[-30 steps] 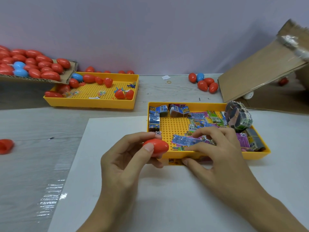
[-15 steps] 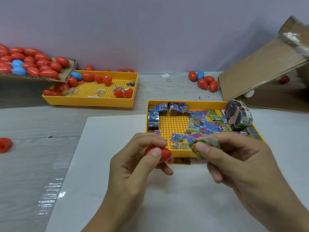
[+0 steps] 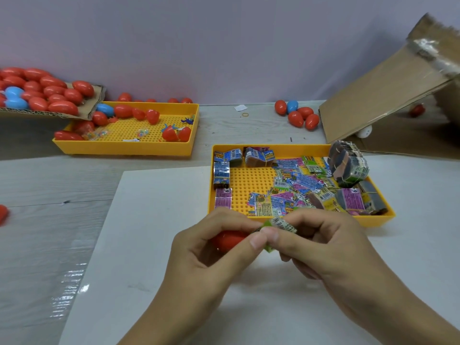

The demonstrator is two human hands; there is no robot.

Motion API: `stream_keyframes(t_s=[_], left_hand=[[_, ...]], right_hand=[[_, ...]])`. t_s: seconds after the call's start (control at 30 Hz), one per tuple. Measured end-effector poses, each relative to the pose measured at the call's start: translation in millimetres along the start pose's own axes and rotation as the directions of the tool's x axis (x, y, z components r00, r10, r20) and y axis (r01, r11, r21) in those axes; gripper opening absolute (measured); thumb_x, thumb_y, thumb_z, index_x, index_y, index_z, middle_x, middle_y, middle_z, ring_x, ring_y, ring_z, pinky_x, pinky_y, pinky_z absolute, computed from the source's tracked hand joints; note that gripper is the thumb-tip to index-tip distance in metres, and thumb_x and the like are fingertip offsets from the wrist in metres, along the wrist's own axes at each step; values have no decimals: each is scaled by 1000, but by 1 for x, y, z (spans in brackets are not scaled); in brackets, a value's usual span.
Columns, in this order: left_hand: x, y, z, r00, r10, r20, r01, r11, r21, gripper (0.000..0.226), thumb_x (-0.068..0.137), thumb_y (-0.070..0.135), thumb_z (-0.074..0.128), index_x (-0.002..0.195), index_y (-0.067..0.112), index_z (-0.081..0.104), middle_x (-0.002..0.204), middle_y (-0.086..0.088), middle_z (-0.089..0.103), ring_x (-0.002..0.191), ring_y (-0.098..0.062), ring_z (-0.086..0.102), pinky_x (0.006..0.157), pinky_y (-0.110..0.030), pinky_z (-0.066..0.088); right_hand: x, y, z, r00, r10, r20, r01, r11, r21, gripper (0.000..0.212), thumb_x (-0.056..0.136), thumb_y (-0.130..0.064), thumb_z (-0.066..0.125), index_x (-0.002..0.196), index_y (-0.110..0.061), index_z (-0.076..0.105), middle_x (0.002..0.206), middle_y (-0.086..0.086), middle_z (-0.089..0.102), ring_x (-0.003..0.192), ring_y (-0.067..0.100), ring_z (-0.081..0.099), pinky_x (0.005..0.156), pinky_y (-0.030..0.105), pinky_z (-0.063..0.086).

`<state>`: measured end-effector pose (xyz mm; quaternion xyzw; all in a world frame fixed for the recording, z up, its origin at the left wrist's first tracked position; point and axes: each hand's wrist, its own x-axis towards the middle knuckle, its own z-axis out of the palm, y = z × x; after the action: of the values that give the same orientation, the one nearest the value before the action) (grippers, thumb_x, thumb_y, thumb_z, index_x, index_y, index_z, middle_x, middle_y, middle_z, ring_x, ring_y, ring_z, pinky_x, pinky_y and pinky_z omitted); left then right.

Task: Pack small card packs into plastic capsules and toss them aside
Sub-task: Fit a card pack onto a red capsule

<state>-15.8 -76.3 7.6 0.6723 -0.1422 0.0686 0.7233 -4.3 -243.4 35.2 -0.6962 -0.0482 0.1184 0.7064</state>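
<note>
My left hand (image 3: 219, 247) is wrapped around a red capsule (image 3: 230, 240); my fingers cover most of it, so I cannot tell whether it is open. My right hand (image 3: 323, 247) pinches a small green card pack (image 3: 280, 226), its end touching the capsule and partly hidden under both thumbs. Both hands are over a white sheet (image 3: 149, 245). Just beyond them, the near yellow tray (image 3: 249, 180) holds loose and bundled card packs (image 3: 298, 188); their print is illegible. A far yellow tray (image 3: 124, 148) holds capsules. The cardboard flap (image 3: 385, 95) is cut off at the right edge.
</note>
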Motion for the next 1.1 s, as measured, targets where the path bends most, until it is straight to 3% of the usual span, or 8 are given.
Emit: stream_keyframes(t_s=[0.07,0.3,0.43,0.63,0.7,0.8,0.93,1.1], left_hand=[[0,1,0,997,-78,-13,76,992,-104,7,74,26,75,77,19,77,82,-4,66,63,-20,55,53,-31,42],[2,6,-3,934,-357,-24,314,851,-421,20,59,23,77,71,8,73,67,-12,51,55,-16,48,51,-26,38],[3,9,-4,919,-394,-16,343,820,-458,20,57,21,77,69,7,70,65,-12,51,50,-16,46,45,-22,39],[0,9,-1,909,-405,102,410,821,-396,17,59,22,75,66,11,65,66,-5,50,50,-16,44,44,-20,37],[0,8,-1,902,-417,112,428,827,-363,19,61,26,75,67,12,63,63,-4,49,50,-15,42,44,-19,36],[1,8,-2,898,-429,95,436,840,-322,22,65,31,74,69,12,63,61,-5,49,50,-15,43,43,-17,36],[1,7,-2,902,-425,76,429,864,-263,24,68,38,72,69,15,66,64,-9,50,48,-16,42,41,-18,34],[1,5,-2,912,-400,93,404,834,-376,24,68,34,70,74,10,67,67,-11,53,48,-17,44,40,-19,32]], right_hand=[[1,-1,-1,1000,21,9,-21,999,44,21,56,-30,88,65,-16,75,50,1,58,37,4,39,37,13,28],[-1,-1,-3,999,15,40,-21,986,166,23,53,-21,88,72,-18,76,54,5,61,39,7,41,37,15,30],[-1,2,-1,999,-35,-27,38,991,130,12,60,-11,78,71,-15,77,52,4,61,38,2,48,40,9,36],[0,7,-1,998,-10,-58,13,999,40,16,64,-29,77,78,-23,76,58,2,62,42,6,40,40,14,33],[-1,11,-2,993,-83,-85,74,992,-101,22,71,-24,80,91,-32,75,72,-2,66,47,6,46,43,17,37],[-3,13,-2,937,-345,-61,302,883,-360,48,74,-20,74,114,-44,65,102,-10,65,67,11,62,48,28,46],[-4,13,-1,787,-611,80,543,627,-558,21,81,-17,75,101,-23,74,95,-11,70,82,15,67,55,28,49],[-6,14,1,829,-559,-4,494,736,-464,12,81,-25,67,90,-25,76,79,-15,73,70,6,68,52,20,49]])
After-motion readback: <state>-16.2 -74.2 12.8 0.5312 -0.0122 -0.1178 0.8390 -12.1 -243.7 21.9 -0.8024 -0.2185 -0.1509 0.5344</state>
